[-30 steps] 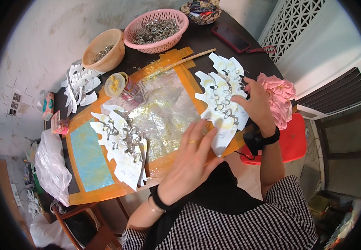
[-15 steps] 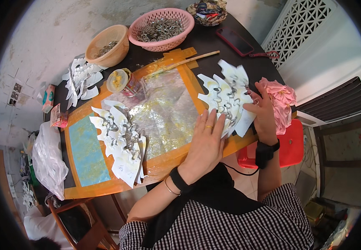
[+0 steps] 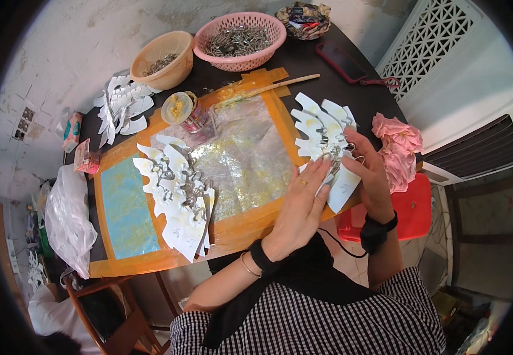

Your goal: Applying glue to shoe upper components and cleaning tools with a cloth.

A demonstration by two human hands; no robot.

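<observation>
A stack of white cut-paper pieces with jagged, toothed edges and yellowish smears lies at the table's right side. Small bent metal rings sit among its cut-outs. My left hand lies over the stack's near left part, fingers stretched out and fingertips on the rings. At the stack's right edge is my right hand, thumb and forefinger curved around a thin metal ring; its other fingers are partly hidden. To the left, a second white stack of cut paper with similar metal rings rests on the taped sheet.
Orange tape frames a yellow-smeared plastic sheet. Behind stand a tub of yellow paste, a stick, a peach basket and a pink basket of metal rings. Pink cloth and a phone lie right.
The view has shifted slightly. The right stack has turned under my hands, its far end swinging left. My left hand has moved a little right, and the hands are closer together.
</observation>
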